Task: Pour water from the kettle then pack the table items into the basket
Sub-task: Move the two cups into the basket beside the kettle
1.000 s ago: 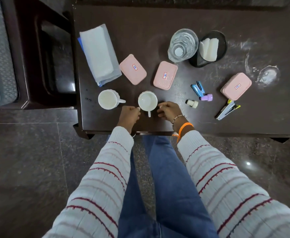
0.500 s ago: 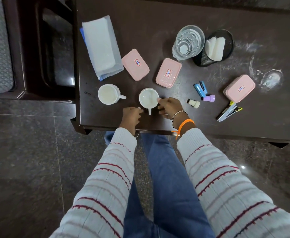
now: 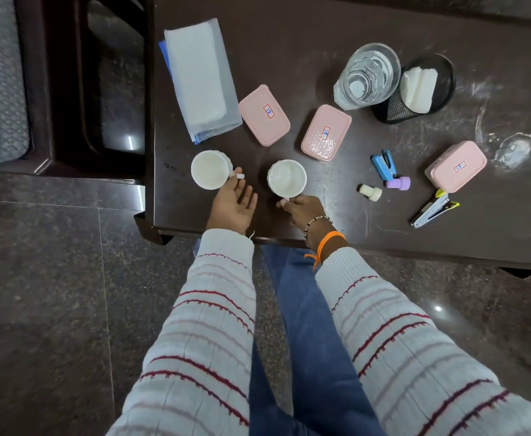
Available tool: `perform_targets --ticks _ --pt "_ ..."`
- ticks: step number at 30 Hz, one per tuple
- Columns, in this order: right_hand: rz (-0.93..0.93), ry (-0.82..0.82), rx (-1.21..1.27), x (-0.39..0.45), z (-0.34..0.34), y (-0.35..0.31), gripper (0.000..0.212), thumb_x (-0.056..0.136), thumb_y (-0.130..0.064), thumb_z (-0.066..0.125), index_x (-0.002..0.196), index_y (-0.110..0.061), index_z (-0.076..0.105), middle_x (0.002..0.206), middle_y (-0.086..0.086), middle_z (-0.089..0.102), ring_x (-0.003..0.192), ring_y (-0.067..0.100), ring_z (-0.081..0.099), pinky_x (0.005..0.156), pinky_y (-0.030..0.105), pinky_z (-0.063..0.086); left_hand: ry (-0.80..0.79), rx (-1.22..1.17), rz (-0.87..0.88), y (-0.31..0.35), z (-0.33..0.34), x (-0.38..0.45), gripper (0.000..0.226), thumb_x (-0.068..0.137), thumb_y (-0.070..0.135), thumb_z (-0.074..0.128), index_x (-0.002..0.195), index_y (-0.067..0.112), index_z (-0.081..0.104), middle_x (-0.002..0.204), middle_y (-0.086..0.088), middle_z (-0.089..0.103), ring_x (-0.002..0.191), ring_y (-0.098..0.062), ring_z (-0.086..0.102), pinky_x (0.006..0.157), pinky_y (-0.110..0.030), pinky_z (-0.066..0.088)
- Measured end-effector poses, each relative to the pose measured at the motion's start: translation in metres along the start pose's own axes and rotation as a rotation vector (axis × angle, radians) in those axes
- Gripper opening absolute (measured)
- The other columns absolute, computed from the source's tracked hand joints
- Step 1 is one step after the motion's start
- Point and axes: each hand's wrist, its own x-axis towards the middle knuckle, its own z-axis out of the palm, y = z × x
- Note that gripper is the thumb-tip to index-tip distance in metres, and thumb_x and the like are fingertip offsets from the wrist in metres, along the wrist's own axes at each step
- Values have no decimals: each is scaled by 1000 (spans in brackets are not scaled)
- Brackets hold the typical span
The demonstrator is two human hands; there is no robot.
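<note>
From up here I see the dark table (image 3: 336, 29) filling the upper right, its near edge just past my knees. The biggest thing on it is the folded white cloth in clear wrap (image 3: 196, 78), lying along the left edge toward the far corner. At the far side stands a clear glass vessel of water (image 3: 366, 75), touching a black mesh cup (image 3: 437, 73) that holds white folded paper. Three pink lidded boxes sit in a loose arc: the left box (image 3: 264, 114) just beside the cloth, the middle box (image 3: 326, 132) near the table's centre, the right box (image 3: 455, 166) toward the right edge. Two white cups stand near the near edge: the left cup (image 3: 210, 169) close to the left edge, the right cup (image 3: 287, 178) just right of it. My left hand (image 3: 232, 204) lies palm up with fingers spread, fingertips touching the left cup's handle. My right hand (image 3: 305, 209) has fingers curled around the right cup's handle. Smaller items lie between the cups and the right box: a silver stapler (image 3: 432, 209) near the near edge, a blue stapler (image 3: 383, 163), a purple cap (image 3: 399, 183) touching it, and a small white bottle (image 3: 370, 192).
</note>
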Motion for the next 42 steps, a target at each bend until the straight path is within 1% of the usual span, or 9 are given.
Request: perform_targets --ticks 7,11,17,21,23,29,35,39,42 --pt "5 5 54 -12 0 -25 35 88 -8 54 55 -15 57 63 5 50 38 5 41 50 23 32 169 257 143 16 -35 -9 20 95 18 47 80 16 60 84 0 52 73 -8 48 66 -17 46" --pt "26 -76 21 -33 9 -50 35 92 -12 52 57 -19 51 59 0 45 43 5 43 50 19 35 135 596 290 30 -64 -29 30 95 19 48 68 18 61 70 2 48 64 -8 40 66 -18 41" --pt "-155 -147 53 -96 52 -106 36 92 -11 52 57 -15 56 62 0 49 47 8 37 53 17 36 91 722 577 71 -113 -86 20 94 18 51 79 14 65 73 3 57 71 -10 50 71 -25 43" --pt "-323 -248 21 -142 98 -156 33 93 -9 50 61 -12 59 55 -7 52 36 -1 39 57 15 37 119 641 796 122 -148 -125 27 93 12 51 72 26 61 81 4 60 69 6 57 68 -11 46" --pt "-404 -290 13 -159 124 -181 25 93 -7 49 73 -4 64 55 -5 52 43 3 39 56 16 36 151 639 869 152 -165 -133 27 92 13 52 71 26 60 81 8 55 76 -2 55 76 -21 43" --pt "-443 -365 -7 -175 219 -252 32 90 -3 50 60 -10 60 54 2 43 34 1 35 49 15 36 225 706 919 243 -208 -113 17 92 15 54 81 18 67 86 6 49 89 -17 52 86 -30 40" --pt "-348 -163 -169 -131 293 -295 13 84 -6 57 83 3 66 44 2 49 41 11 43 51 23 42 250 878 807 295 -215 -62 21 92 14 55 89 2 72 98 -18 65 94 -27 60 79 -24 38" --pt "-402 18 -438 -105 322 -309 39 83 -18 61 116 1 59 104 16 68 91 23 61 91 36 53 269 938 724 306 -211 -47 19 90 18 58 88 7 74 96 -17 71 90 -28 63 75 -28 41" --pt "-473 182 -614 -99 331 -309 41 85 -22 61 121 -3 55 126 16 60 116 32 58 96 38 48 290 1048 732 312 -209 -40 20 90 18 59 95 4 72 100 -20 70 98 -34 63 76 -32 43"
